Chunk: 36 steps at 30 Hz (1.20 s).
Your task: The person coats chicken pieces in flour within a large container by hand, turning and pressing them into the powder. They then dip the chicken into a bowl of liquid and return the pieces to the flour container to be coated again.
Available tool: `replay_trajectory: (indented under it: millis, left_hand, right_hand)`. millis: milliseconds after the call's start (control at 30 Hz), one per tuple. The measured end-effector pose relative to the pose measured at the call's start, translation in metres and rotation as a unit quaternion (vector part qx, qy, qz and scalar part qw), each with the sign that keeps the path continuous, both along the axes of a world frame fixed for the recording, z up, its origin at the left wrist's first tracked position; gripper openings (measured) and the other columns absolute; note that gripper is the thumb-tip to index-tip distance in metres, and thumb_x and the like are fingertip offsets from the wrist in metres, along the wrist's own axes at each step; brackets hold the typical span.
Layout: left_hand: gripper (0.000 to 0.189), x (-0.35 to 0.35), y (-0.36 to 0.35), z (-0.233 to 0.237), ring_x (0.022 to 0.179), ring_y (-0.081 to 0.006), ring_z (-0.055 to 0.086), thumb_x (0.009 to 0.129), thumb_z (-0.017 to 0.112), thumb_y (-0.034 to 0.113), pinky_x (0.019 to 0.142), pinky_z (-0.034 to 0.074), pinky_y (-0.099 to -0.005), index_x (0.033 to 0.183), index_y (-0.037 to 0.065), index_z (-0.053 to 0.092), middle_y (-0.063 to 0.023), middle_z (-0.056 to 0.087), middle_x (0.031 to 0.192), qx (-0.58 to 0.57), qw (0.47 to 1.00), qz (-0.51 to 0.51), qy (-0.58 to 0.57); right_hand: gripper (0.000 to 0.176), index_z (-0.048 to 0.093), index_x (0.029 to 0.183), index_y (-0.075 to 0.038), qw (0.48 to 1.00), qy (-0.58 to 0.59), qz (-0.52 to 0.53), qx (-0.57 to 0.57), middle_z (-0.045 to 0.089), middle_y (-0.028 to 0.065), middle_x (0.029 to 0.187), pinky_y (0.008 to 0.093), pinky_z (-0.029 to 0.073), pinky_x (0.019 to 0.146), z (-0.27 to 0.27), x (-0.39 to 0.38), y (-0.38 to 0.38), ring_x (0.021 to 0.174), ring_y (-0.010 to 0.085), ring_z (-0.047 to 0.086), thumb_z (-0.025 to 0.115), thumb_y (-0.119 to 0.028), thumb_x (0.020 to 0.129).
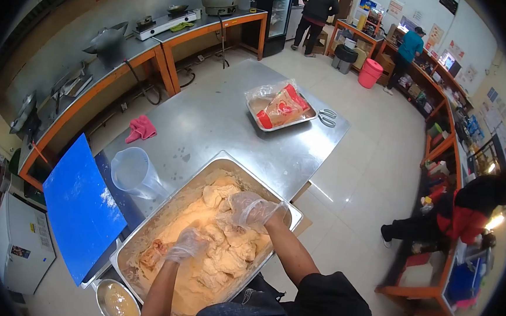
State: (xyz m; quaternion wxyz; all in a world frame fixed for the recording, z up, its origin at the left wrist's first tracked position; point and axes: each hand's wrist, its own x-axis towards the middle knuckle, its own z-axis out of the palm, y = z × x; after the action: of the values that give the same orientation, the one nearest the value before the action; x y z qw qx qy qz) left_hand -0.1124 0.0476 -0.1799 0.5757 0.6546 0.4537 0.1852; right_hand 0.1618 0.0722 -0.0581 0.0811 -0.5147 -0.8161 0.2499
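A deep metal tray (296, 212) holds pale orange flour (179, 291) and several flour-coated pieces that look like chicken (228, 259). My left hand (188, 244), in a clear plastic glove, is low in the flour with its fingers curled inward; what they hold, if anything, is hidden. Just left of it lies a barely coated, reddish piece (153, 252). Also gloved, my right hand (252, 211) is closed over a coated piece (224, 216) near the tray's right side. Its fingertips are partly covered by flour and chicken.
Left of the tray are a clear plastic jug (132, 170), a blue board (82, 205) and a metal bowl of liquid (118, 304). Farther back lie a pink cloth (142, 129), a small tray with a red bag (283, 106) and scissors (327, 117). Other people stand at the back and right.
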Motion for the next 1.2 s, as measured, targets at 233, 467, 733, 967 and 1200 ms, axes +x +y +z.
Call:
replay_trajectory:
  millis: [233,467,733,967,1200]
  left_hand:
    - [0.020,0.029,-0.029,0.068,0.052,-0.0151,0.047,0.064,0.066,0.018,0.049,0.038,-0.0340,0.060,0.004,0.053,-0.0047,0.048,0.054,0.068,0.985,0.031,0.158]
    - [0.027,0.017,-0.004,-0.020,0.051,-0.0209,0.047,0.058,0.069,0.024,0.051,0.039,-0.0371,0.063,0.002,0.055,-0.0081,0.048,0.053,0.182,0.944,-0.111,0.251]
    - [0.028,0.018,-0.013,0.007,0.068,-0.0169,0.052,0.070,0.065,0.026,0.063,0.043,-0.0333,0.081,0.001,0.060,-0.0104,0.059,0.075,-0.090,0.995,0.031,0.020]
    - [0.035,-0.008,-0.020,-0.020,0.098,-0.0229,0.053,0.088,0.050,0.021,0.087,0.044,-0.0357,0.118,0.003,0.046,-0.0112,0.055,0.109,-0.030,0.990,-0.105,-0.092]
    - [0.042,-0.009,-0.080,0.074,0.093,-0.0230,0.056,0.081,0.060,0.027,0.085,0.047,-0.0304,0.112,0.001,0.051,-0.0086,0.057,0.102,0.054,0.982,0.132,-0.123]
  right_hand:
    - [0.045,0.064,0.078,0.001,0.998,-0.057,0.001,-0.036,0.063,0.0195,0.079,0.0370,0.048,0.067,0.008,-0.003,0.002,0.073,0.0292,0.062,0.059,-0.044,0.072]
    - [0.037,0.064,0.072,0.000,1.000,0.019,0.004,0.009,0.060,0.0174,0.068,0.0368,0.046,0.058,-0.008,-0.001,-0.001,0.062,0.0283,0.058,0.063,-0.036,0.069]
    - [0.038,0.062,0.072,0.000,0.999,-0.031,0.010,-0.028,0.060,0.0170,0.071,0.0373,0.046,0.060,0.004,-0.003,0.001,0.064,0.0285,0.058,0.062,-0.038,0.071]
    - [0.035,0.055,0.110,-0.007,0.971,0.141,0.127,0.142,0.055,0.0116,0.114,0.0353,0.041,0.088,-0.025,0.009,-0.002,0.103,0.0234,0.053,0.055,-0.024,0.080]
    - [0.039,0.060,0.086,0.002,0.998,-0.043,-0.033,0.007,0.061,0.0188,0.085,0.0397,0.046,0.073,-0.001,0.000,-0.005,0.081,0.0329,0.058,0.061,-0.035,0.075]
